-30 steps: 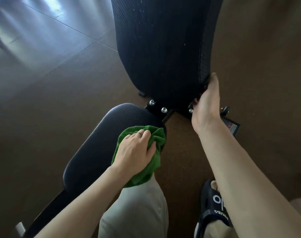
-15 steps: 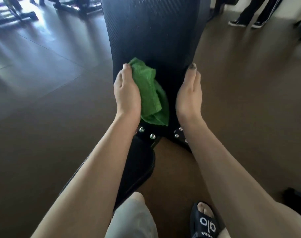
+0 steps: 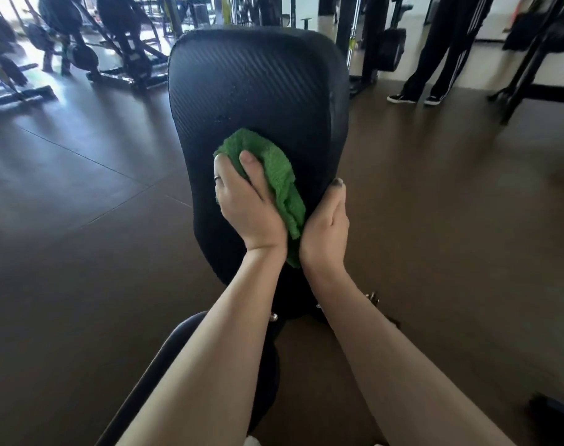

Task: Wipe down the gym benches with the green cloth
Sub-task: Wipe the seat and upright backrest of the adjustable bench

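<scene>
Head view: the left hand [image 3: 247, 204] holds the bunched green cloth [image 3: 279, 185] against the raised back pad [image 3: 258, 91] of the bench; its fingers [image 3: 250, 162] are curled into the cloth, thumb on top, pressing the wad flat to the black ribbed surface; the cloth spills out to the right of those fingers and hangs down past the wrist. The right hand [image 3: 327, 226] lies just beside the cloth on the pad's right edge; its fingers [image 3: 337, 188] are straight and pressed together, resting along the rim and seemingly steadying the pad, holding nothing. The pad's long axis runs up and away from the fingers, toward the rounded top; the greater stretch of pad lies above the left fingers, and faint droplets [image 3: 232, 91] show there. The left hand is the one on the cloth, so the coming stroke probably turns on pushing upward along that axis. The seat pad [image 3: 184, 342] sits below the forearms, partly hidden by them. Beyond the fingers, gym machines [image 3: 91, 53] stand on the brown floor [image 3: 451, 220]; a standing person's legs [image 3: 435, 59] appear at upper right.
</scene>
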The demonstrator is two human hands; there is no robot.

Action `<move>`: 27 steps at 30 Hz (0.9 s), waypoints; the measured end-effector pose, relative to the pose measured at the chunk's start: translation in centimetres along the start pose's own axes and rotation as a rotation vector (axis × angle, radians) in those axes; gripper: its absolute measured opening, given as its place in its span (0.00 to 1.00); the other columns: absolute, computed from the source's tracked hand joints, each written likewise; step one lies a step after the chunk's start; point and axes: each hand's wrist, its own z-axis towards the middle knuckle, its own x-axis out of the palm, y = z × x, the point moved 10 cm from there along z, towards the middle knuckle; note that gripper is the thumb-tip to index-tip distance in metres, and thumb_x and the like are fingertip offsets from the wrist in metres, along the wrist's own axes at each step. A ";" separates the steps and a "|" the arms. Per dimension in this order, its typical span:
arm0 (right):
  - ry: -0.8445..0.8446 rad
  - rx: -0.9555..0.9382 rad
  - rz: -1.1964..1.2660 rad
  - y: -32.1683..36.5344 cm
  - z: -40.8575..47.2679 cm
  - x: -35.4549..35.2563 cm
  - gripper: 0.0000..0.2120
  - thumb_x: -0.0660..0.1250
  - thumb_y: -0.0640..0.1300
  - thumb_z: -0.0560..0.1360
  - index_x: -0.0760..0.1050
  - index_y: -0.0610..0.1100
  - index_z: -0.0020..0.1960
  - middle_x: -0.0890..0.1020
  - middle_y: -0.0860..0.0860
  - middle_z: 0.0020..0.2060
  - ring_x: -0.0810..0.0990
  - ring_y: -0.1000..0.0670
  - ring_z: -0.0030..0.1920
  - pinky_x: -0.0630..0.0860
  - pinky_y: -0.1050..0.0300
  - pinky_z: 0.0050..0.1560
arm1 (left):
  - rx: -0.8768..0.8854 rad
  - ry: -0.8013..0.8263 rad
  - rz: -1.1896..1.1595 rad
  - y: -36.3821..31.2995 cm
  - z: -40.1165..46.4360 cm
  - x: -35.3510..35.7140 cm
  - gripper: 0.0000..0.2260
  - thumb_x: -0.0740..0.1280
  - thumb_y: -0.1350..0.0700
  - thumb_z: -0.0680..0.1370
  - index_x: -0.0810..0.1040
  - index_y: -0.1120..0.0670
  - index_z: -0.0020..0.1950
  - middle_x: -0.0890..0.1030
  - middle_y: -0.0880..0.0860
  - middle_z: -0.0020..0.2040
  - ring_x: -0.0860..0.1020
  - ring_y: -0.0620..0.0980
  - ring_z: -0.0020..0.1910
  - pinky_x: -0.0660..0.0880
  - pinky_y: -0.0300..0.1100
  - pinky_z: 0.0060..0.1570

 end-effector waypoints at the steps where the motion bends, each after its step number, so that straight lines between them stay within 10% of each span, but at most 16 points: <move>1: 0.009 0.000 0.000 -0.1 0.1 0.1 0.23 0.44 0.58 0.86 0.73 0.46 0.57 0.78 0.57 0.42 0.77 0.60 0.42 0.74 0.50 0.52 | -0.057 0.035 0.025 1.7 -0.2 0.0 0.22 0.53 0.48 0.83 0.74 0.66 0.50 0.77 0.58 0.44 0.69 0.47 0.42 0.64 0.37 0.43; 4: 0.073 0.023 0.040 -0.1 0.3 0.0 0.18 0.45 0.55 0.87 0.73 0.55 0.54 0.79 0.61 0.45 0.78 0.69 0.44 0.73 0.64 0.50 | -0.264 0.150 0.114 6.8 -2.1 -0.7 0.25 0.50 0.46 0.85 0.74 0.63 0.68 0.79 0.52 0.59 0.72 0.41 0.56 0.64 0.20 0.53; 9: 0.052 -0.063 0.112 6.6 1.5 -0.7 0.15 0.48 0.55 0.88 0.69 0.59 0.47 0.76 0.61 0.41 0.75 0.74 0.40 0.70 0.77 0.44 | -0.234 0.003 0.041 3.4 -1.2 -1.8 0.13 0.56 0.52 0.85 0.67 0.56 0.43 0.72 0.46 0.36 0.70 0.46 0.36 0.72 0.53 0.45; 13: -0.040 -0.167 0.107 10.4 2.8 -0.5 0.19 0.48 0.57 0.86 0.73 0.48 0.54 0.80 0.52 0.48 0.79 0.56 0.50 0.75 0.54 0.56 | 0.168 0.019 -0.048 -7.3 2.4 1.3 0.14 0.57 0.54 0.84 0.72 0.61 0.45 0.72 0.47 0.38 0.71 0.48 0.37 0.67 0.38 0.40; 15: -0.025 -0.128 0.107 10.1 3.4 -0.5 0.21 0.48 0.56 0.87 0.75 0.45 0.58 0.79 0.57 0.45 0.78 0.60 0.46 0.75 0.58 0.55 | 0.259 -0.021 -0.033 -8.9 3.1 1.7 0.16 0.57 0.53 0.84 0.74 0.64 0.46 0.72 0.47 0.38 0.71 0.47 0.37 0.65 0.35 0.38; 22: -0.071 -0.069 0.134 9.0 2.9 -0.5 0.19 0.49 0.54 0.87 0.75 0.51 0.49 0.76 0.66 0.29 0.75 0.68 0.34 0.69 0.66 0.38 | -0.236 -0.109 -0.005 3.4 3.2 -1.2 0.17 0.53 0.43 0.81 0.66 0.55 0.43 0.73 0.47 0.36 0.72 0.50 0.38 0.75 0.56 0.45; 27: -0.228 -0.132 0.092 9.5 2.3 -1.1 0.20 0.48 0.53 0.85 0.71 0.45 0.42 0.75 0.56 0.30 0.72 0.56 0.31 0.72 0.51 0.39 | -0.100 -0.095 0.028 -1.6 3.8 -0.2 0.11 0.57 0.53 0.83 0.66 0.56 0.44 0.71 0.46 0.36 0.70 0.50 0.39 0.69 0.45 0.43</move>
